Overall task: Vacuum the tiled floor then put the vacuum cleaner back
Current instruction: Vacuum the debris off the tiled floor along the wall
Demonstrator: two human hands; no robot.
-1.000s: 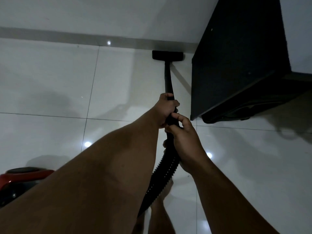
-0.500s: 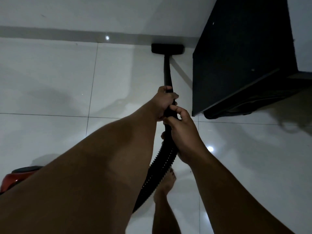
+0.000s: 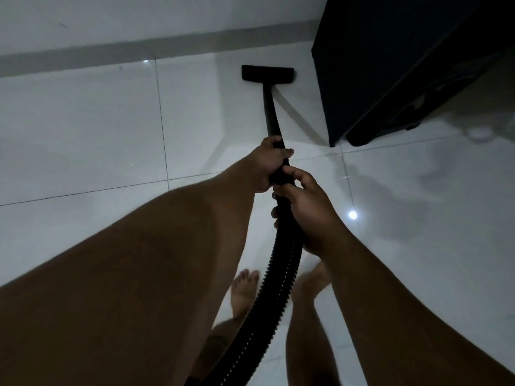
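A black vacuum wand (image 3: 271, 112) runs from my hands down to its flat floor head (image 3: 267, 73), which sits on the white tiled floor (image 3: 89, 129) a short way out from the wall. My left hand (image 3: 269, 165) grips the wand's upper end. Just behind it my right hand (image 3: 303, 201) grips the start of the ribbed black hose (image 3: 274, 277), which curves down between my bare feet and leaves the view at the bottom. The vacuum's body is out of view.
A tall black cabinet (image 3: 395, 62) stands at the upper right, its corner close to the right of the floor head. A grey skirting strip (image 3: 111, 51) runs along the white wall behind. My bare feet (image 3: 243, 291) stand on the tiles below my hands.
The floor head has been pulled back from the skirting and now sits further from the wall. The view has swung right, so the red vacuum body at lower left has dropped out of sight. Both grips are unchanged.
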